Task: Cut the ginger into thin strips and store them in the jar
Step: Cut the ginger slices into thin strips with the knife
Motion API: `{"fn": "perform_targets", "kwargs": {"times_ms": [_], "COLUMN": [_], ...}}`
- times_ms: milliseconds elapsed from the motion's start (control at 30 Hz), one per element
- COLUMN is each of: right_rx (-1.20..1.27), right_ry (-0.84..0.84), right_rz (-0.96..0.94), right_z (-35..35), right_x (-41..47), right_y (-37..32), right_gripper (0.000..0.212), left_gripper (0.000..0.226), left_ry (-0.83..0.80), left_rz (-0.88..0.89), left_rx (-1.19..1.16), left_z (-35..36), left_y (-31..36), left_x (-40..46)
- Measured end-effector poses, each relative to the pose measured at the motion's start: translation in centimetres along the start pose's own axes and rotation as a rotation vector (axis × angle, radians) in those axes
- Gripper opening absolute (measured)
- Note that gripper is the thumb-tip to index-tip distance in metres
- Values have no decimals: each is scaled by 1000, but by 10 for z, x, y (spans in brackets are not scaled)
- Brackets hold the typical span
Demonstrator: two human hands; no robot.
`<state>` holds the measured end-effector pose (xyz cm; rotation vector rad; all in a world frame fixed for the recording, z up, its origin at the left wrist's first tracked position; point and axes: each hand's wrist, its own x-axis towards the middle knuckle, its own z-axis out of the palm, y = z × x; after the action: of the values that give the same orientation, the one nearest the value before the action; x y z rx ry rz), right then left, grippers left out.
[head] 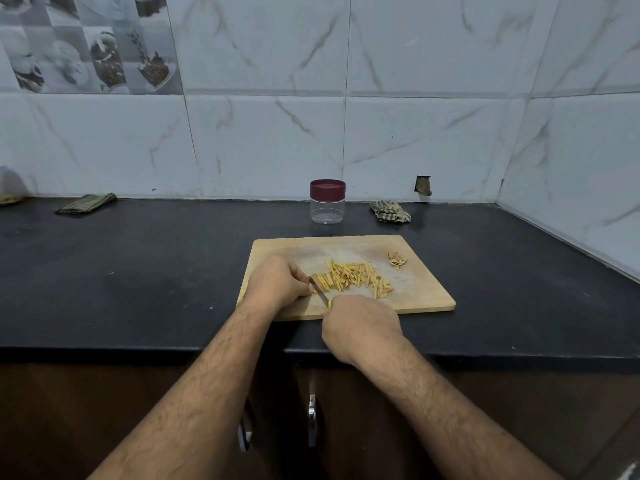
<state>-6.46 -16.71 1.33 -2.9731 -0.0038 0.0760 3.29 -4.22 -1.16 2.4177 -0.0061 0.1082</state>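
Note:
A pile of thin yellow ginger strips (pixel 355 276) lies across the middle of a wooden cutting board (pixel 422 292). My right hand (pixel 360 327) grips a knife (pixel 318 287) with a yellow handle; its blade points away from me at the pile's left end. My left hand (pixel 278 282) sits curled on the board just left of the blade, fingertips against it; whether it holds a ginger piece is hidden. A clear plastic jar (pixel 327 201) with a maroon lid on stands behind the board near the wall.
Ginger peel scraps (pixel 397 260) lie on the board's far right. A crumpled checked cloth (pixel 390 211) sits right of the jar, a folded cloth (pixel 86 203) far left. The black counter (pixel 156 271) meets tiled walls behind and to the right.

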Motion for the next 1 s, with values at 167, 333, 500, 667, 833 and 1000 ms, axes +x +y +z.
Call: {"fn": "perform_targets", "kwargs": {"times_ms": [167,333,500,667,833,1000], "right_rx": [1,-12,-69,-52,-51,-5], "right_ry": [-15,-30,-62,-66,-20,-5], "right_rz": [13,18,33,32,44,55], "right_z": [0,-4,0,2,-5,-4], "right_x": [6,7,-9,-24,-13,-11], "right_y": [-3,-8,-2,5,-2,1], "right_gripper": [26,27,24,22,26,29], "left_gripper": [4,4,4,3,4,3], "left_ry": [7,13,5,6,16,25], "left_rz": [7,11,1,2,-11,-12], "left_rx": [-8,-30,-29,-20,-16,-22], "left_z": [1,1,1,0,1,1], "left_y": [-1,-2,-1,-1,-1,-2], "left_x": [1,0,-1,-2,-3,-3]}}
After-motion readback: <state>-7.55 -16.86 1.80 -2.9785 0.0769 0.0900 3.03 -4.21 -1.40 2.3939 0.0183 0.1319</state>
